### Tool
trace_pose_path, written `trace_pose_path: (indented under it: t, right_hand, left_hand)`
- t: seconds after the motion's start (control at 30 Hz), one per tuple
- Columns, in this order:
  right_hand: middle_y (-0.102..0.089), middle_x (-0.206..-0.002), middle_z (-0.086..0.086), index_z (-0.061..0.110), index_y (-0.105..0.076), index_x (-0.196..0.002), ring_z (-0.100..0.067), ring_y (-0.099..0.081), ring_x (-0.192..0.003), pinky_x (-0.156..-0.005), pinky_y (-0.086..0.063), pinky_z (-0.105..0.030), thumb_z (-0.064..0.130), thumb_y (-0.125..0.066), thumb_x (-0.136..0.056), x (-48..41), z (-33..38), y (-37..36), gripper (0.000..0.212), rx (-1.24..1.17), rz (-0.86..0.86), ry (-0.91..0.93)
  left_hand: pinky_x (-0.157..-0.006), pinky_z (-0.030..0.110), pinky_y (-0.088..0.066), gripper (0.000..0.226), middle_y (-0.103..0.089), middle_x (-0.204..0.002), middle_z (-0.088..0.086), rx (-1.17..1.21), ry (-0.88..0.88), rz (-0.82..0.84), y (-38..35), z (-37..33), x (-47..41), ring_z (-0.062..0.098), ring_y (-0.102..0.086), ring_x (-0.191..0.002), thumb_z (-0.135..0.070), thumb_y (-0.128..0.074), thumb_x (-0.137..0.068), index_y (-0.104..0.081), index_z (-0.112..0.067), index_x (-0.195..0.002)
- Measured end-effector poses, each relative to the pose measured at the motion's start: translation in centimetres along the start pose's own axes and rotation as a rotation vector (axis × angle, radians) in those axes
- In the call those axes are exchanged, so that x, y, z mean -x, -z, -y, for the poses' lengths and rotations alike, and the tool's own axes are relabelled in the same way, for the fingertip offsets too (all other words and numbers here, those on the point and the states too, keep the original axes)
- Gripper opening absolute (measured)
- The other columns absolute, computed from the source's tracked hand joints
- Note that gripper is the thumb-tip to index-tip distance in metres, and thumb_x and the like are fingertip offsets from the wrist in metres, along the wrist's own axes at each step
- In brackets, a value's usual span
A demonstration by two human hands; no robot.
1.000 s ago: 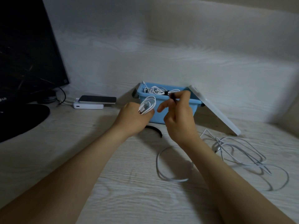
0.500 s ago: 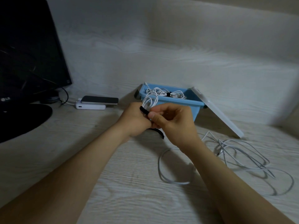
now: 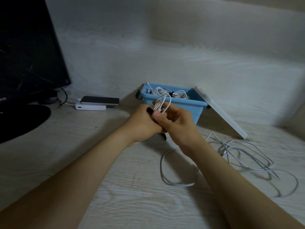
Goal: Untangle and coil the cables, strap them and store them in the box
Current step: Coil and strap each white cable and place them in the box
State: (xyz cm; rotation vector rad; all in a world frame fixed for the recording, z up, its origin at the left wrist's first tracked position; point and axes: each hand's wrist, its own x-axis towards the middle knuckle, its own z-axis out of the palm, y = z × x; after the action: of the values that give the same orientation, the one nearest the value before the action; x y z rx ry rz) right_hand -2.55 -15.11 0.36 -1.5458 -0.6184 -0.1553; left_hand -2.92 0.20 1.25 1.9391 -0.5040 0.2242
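Note:
My left hand [image 3: 142, 123] grips a small coil of white cable [image 3: 160, 104] in front of the blue box [image 3: 189, 104]. My right hand [image 3: 178, 123] pinches a black strap [image 3: 149, 111] against that coil, thumb on top. A strapped white coil [image 3: 166, 93] lies inside the box. A loose white cable [image 3: 247, 156] lies tangled on the desk to the right, with one loop [image 3: 171, 176] under my right forearm. A second black strap [image 3: 164, 136] peeks out on the desk below my hands.
The box's white lid [image 3: 219, 113] leans against its right side. A phone on a white power bank [image 3: 97, 103] lies to the left of the box. A black monitor [image 3: 28, 52] and its stand fill the far left. A wall rises just behind the box.
My right hand came down from the box with the black strap and met my left hand. The strap now lies against the coil, and both hands have closed together around it.

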Motion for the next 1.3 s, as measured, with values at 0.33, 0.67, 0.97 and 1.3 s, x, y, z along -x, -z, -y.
trace_pose_path:
  t: [0.33,0.67,0.97,1.3]
  right_hand:
    - [-0.078,-0.115,-0.008,0.014,-0.069,-0.134,-0.025,-0.073,-0.113,-0.096,-0.061,-0.048,0.021,-0.069,-0.101,-0.5,-0.7,0.0,0.033,0.129,0.014,0.047]
    - [-0.069,-0.073,-0.019,-0.014,-0.064,-0.109,-0.023,-0.065,-0.058,-0.059,-0.058,-0.029,0.005,-0.057,-0.106,-0.5,-0.2,0.4,0.021,-0.007,-0.147,0.057]
    - [-0.08,-0.086,-0.006,0.004,-0.076,-0.105,-0.013,-0.074,-0.077,-0.074,-0.057,-0.023,0.01,-0.078,-0.093,-0.4,-0.4,0.5,0.014,0.074,-0.214,0.147]
    - [-0.08,-0.094,0.004,0.011,-0.079,-0.108,-0.005,-0.074,-0.087,-0.084,-0.06,-0.029,0.006,-0.07,-0.099,-1.2,-1.5,2.8,0.014,0.413,-0.075,0.144]
  left_hand:
    - [-0.082,0.016,-0.057,0.054,-0.068,-0.109,-0.01,-0.013,-0.047,-0.112,-0.6,0.6,-0.5,-0.002,-0.068,-0.103,-0.006,-0.083,-0.079,-0.053,-0.025,-0.119]
    - [-0.051,0.032,-0.032,0.035,-0.054,-0.066,0.005,0.437,0.093,-0.038,-1.3,-0.4,-1.0,0.017,-0.047,-0.056,-0.035,-0.062,-0.092,-0.056,-0.006,-0.11]
    - [-0.05,0.022,-0.036,0.034,-0.058,-0.074,0.005,0.371,0.068,-0.155,-0.4,0.1,-1.1,0.007,-0.047,-0.056,-0.025,-0.038,-0.115,-0.061,-0.005,-0.101]
    - [-0.055,0.021,-0.035,0.033,-0.061,-0.069,0.003,0.483,0.114,-0.19,-0.3,1.3,-1.4,0.008,-0.05,-0.062,-0.024,-0.047,-0.113,-0.072,-0.005,-0.102]
